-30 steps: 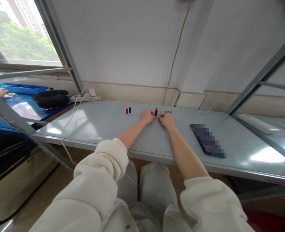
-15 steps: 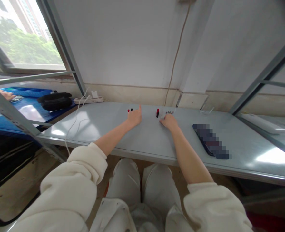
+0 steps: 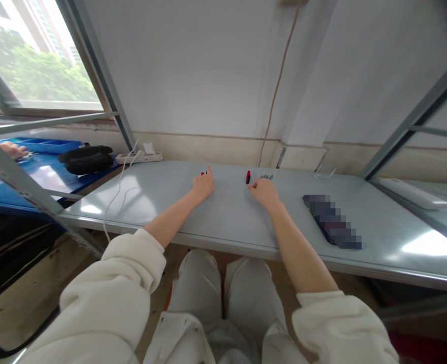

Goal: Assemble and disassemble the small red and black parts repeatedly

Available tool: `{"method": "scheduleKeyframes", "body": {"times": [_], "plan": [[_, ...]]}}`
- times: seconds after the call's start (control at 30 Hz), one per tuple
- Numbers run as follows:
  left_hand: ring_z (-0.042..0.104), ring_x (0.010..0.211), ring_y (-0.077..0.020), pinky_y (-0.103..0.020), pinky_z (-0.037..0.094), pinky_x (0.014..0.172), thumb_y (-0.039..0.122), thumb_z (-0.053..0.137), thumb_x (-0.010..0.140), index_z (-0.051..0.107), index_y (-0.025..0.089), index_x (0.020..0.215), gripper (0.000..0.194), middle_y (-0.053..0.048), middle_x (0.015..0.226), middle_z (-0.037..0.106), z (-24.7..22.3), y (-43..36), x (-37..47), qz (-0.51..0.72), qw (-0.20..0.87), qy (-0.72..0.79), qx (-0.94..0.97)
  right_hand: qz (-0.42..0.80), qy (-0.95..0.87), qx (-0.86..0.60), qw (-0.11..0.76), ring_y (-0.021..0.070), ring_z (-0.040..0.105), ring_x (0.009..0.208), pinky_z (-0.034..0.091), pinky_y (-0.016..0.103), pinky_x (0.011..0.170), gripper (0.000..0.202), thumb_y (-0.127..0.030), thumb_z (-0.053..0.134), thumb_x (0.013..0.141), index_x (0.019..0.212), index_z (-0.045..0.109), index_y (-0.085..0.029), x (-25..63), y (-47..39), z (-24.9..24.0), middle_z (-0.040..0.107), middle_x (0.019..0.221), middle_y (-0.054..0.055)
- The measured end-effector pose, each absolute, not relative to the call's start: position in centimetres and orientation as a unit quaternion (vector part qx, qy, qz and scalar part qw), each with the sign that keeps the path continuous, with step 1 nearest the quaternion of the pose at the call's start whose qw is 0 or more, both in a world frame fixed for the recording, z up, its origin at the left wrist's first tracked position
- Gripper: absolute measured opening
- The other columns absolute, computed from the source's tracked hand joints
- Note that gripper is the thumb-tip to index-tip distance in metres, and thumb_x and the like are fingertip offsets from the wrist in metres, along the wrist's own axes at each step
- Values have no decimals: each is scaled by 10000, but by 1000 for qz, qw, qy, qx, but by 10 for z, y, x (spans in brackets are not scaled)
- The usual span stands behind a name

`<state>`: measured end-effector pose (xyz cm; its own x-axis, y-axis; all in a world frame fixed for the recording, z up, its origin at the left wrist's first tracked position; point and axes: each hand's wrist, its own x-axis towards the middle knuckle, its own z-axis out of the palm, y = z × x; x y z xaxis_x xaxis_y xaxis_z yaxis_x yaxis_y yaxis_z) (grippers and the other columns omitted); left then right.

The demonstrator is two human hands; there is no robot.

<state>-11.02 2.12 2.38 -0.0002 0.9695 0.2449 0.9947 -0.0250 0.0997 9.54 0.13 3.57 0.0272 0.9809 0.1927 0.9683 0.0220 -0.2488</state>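
Note:
My left hand (image 3: 203, 187) is at the far part of the grey table, its index finger stretched out and the other fingers partly curled. Right by its fingertips are a small black piece (image 3: 207, 171) and a small red piece (image 3: 202, 174), partly covered by the hand. My right hand (image 3: 265, 192) has thumb and fingertips pinched together low over the table. A dark reddish spot shows at the pinch, too small to name. Just beyond these fingertips lie a red piece (image 3: 248, 173) and a black piece (image 3: 248, 180), close together. Several small silvery pieces (image 3: 267, 177) lie behind my right hand.
A dark phone-like slab (image 3: 331, 222), pixelated, lies right on the table (image 3: 231, 222). A clear holder (image 3: 325, 175) stands near the wall. Back left are a power strip (image 3: 140, 157) with a white cable, a black case (image 3: 87, 160), a blue tray (image 3: 43, 145) and another person's hand (image 3: 13, 150).
My left hand has moved slightly left, its index finger now over the small black and red pieces. My right hand has shifted slightly left, towards the other red and black pieces.

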Motion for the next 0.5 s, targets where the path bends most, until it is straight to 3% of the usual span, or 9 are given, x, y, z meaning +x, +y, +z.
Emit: {"method": "scheduleKeyframes", "body": {"times": [0.17, 0.3, 0.4, 0.5], "plan": [[581, 966, -263, -353, 425, 785, 65, 249, 823, 433, 64, 1220, 437, -219, 997, 603, 24, 22, -111, -136, 58, -677, -721, 19, -700, -695, 165, 234, 602, 906, 430, 282, 733, 279, -355, 472, 820, 842, 652, -143, 95, 0, 36, 650, 917, 144], [595, 919, -240, -340, 436, 771, 106, 296, 832, 517, 100, 1106, 353, -178, 954, 631, 27, 21, -107, -171, 28, -659, -732, 19, -700, -690, 182, 219, 601, 879, 423, 268, 715, 278, -359, 465, 819, 813, 653, -154, 95, 1, 36, 655, 894, 126], [607, 834, -195, -300, 444, 747, 183, 354, 848, 573, 130, 1002, 273, -130, 880, 651, 30, 18, -98, -264, -34, -622, -736, 34, -703, -680, 206, 202, 602, 823, 412, 253, 687, 308, -373, 436, 834, 754, 645, -162, 92, 3, 35, 658, 837, 112], [580, 616, -113, -231, 448, 635, 213, 382, 848, 572, 150, 972, 236, -61, 757, 652, 35, 15, -87, -359, -154, -570, -723, 62, -722, -645, 241, 183, 594, 768, 397, 241, 667, 362, -378, 374, 866, 723, 624, -159, 88, 4, 35, 652, 774, 99]]}}
